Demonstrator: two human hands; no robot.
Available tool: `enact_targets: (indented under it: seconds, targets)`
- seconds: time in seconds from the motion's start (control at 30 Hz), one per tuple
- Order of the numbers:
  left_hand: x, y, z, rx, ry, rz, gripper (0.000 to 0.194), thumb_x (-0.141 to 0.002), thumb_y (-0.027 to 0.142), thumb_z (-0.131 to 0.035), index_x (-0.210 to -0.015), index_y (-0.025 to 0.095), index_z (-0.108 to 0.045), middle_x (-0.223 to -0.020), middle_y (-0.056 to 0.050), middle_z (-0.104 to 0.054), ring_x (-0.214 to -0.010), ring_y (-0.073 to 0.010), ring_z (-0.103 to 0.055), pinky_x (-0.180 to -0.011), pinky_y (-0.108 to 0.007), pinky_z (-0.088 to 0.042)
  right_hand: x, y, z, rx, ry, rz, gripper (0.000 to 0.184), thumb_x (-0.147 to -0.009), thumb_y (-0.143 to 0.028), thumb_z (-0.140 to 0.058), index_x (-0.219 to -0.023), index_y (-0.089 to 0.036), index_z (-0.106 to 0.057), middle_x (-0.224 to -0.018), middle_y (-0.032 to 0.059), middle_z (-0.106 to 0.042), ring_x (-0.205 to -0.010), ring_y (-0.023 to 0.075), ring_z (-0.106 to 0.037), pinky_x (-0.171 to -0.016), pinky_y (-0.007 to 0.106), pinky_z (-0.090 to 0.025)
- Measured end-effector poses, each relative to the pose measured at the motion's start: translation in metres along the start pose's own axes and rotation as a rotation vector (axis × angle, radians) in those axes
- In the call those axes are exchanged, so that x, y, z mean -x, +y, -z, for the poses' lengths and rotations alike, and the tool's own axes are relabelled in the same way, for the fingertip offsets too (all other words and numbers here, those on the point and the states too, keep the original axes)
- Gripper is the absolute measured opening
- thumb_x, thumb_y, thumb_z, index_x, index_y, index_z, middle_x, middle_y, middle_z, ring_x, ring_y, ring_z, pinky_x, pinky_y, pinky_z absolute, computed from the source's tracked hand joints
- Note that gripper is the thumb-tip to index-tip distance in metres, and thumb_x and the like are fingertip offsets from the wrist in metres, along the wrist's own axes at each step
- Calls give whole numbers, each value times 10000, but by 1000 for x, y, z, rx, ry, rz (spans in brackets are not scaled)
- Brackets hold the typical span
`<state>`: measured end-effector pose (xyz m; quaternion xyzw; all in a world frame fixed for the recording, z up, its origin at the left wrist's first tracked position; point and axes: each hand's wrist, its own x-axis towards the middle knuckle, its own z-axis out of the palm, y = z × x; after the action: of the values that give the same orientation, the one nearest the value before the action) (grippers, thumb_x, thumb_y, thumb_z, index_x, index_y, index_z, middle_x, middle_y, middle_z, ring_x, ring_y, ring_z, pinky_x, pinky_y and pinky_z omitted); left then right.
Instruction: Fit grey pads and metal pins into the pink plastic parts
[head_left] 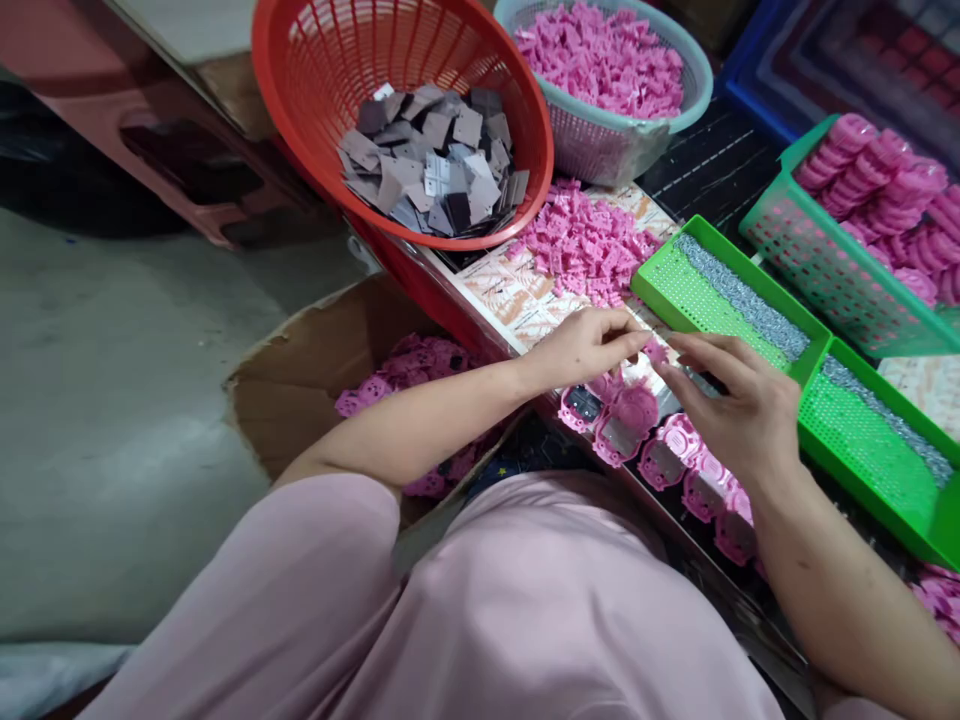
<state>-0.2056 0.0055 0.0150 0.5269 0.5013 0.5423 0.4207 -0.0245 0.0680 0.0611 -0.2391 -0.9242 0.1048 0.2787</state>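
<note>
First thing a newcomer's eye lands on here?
Probably the colour: a red plastic basket of grey squares at top centre, beside a heap of pink parts on a printed sheet. Bright green trays sit to the right. At centre, the left hand and right hand meet near a small pink piece, above a row of pink moulded housings along the bench edge.

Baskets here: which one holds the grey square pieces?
The round red basket, top centre; the pale blue basket and green basket hold pink parts.

No readable text, blurred printing on a paper sheet (510,290), tiny labels on grey cards (435,165)
</note>
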Motion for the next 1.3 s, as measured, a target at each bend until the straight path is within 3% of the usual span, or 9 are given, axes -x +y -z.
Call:
enact_targets:
  seconds: [0.13,0.33,0.43,0.53,0.67,0.97,1.17,1.3]
  targets:
    - [7,4,-12,24,4,-14,339,-869,445,-595,-720,140,-583,-600,50,-474,-555,-61,-429,-563,-199,-365,16,-8,9,199,87,224,267,-792,-194,-736,-1052,-175,-679,-916,52,-731,-784,137,-688,-717,233,-551]
    - [15,6,-22,-135,76,-91,284,-919,337,-534,-734,134,-606,-637,32,-536,-620,-77,-499,-630,-204,-415,24,-12,6,336,81,284,296,-795,-209,-731,-1074,-142,-661,-909,73,-739,-785,166,-696,-738,263,-557]
    - [23,6,-18,-377,57,-225,265,-958,312,-498,-848,131,-656,-792,-19,-666,-756,-116,-607,-739,-237,-471,27,-2,3,245,89,206,211,-826,-169,-687,-1036,-171,-675,-936,45,-753,-796,146,-710,-719,239,-558]
    - [38,4,-9,-776,61,-423,266,-981,314,-482,-1009,142,-682,-1037,-72,-715,-935,-181,-652,-830,-315,-491,36,11,-1,183,14,104,131,-842,-234,-684,-964,-191,-704,-874,9,-760,-731,130,-712,-644,230,-544]
    - [60,-1,-1,-1067,-1,-619,214,-957,273,-531,-1027,154,-694,-1105,-67,-715,-1020,-216,-652,-882,-373,-489,49,17,-7,229,-65,104,130,-847,-297,-687,-898,-183,-723,-817,-6,-759,-687,123,-703,-630,247,-504]
    - [79,-13,-12,-1128,-127,-640,333,-946,384,-552,-1147,146,-670,-1212,-103,-679,-1159,-253,-610,-1012,-455,-440,43,11,-14,393,-125,239,81,-875,-273,-659,-897,-217,-714,-850,-51,-757,-794,123,-677,-708,285,-389]
    - [79,-17,-15,-1133,-143,-624,355,-955,387,-538,-1158,125,-666,-1200,-121,-682,-1148,-251,-612,-1008,-453,-444,42,-8,-12,613,-211,246,183,-874,-324,-637,-958,-179,-712,-942,35,-729,-951,232,-584,-751,352,-341]
    - [80,-16,-16,-1111,-142,-644,368,-943,410,-556,-1148,127,-670,-1197,-119,-682,-1140,-261,-612,-1015,-461,-438,44,-9,-15,578,-169,271,155,-862,-292,-650,-913,-157,-707,-891,46,-718,-920,210,-577,-763,346,-360]
